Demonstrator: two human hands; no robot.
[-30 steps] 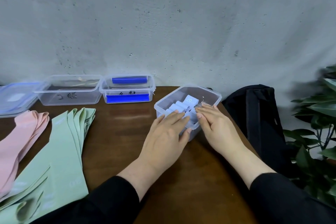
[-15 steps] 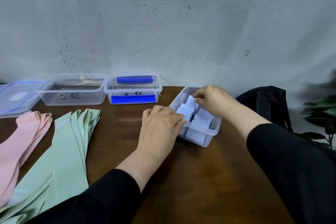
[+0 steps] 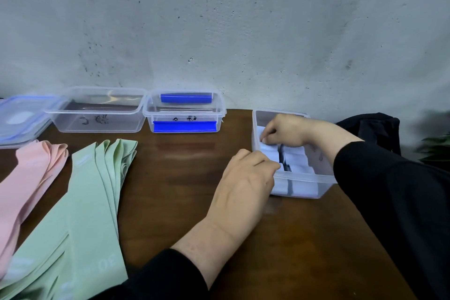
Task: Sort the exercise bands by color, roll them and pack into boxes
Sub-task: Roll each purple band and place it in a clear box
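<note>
- At three o'clock on the brown wooden desk point(image 3: 194, 190), our left hand point(image 3: 246, 178) curls over the clear plastic box point(image 3: 304, 179) rim, apparently steadying it.
- Our right hand point(image 3: 283, 130) pinches the pale blue rolled bands point(image 3: 295, 152) inside, probably tucking them tight.
- Flat green bands point(image 3: 80, 207) and pink bands point(image 3: 26, 178) wait at nine o'clock.

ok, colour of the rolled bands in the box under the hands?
Pale blue, near white. The rolled bands in the clear box show best in the head view.

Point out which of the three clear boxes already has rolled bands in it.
The right-hand box, where both hands work: it holds pale blue rolls. The two boxes by the wall hold none.
</note>
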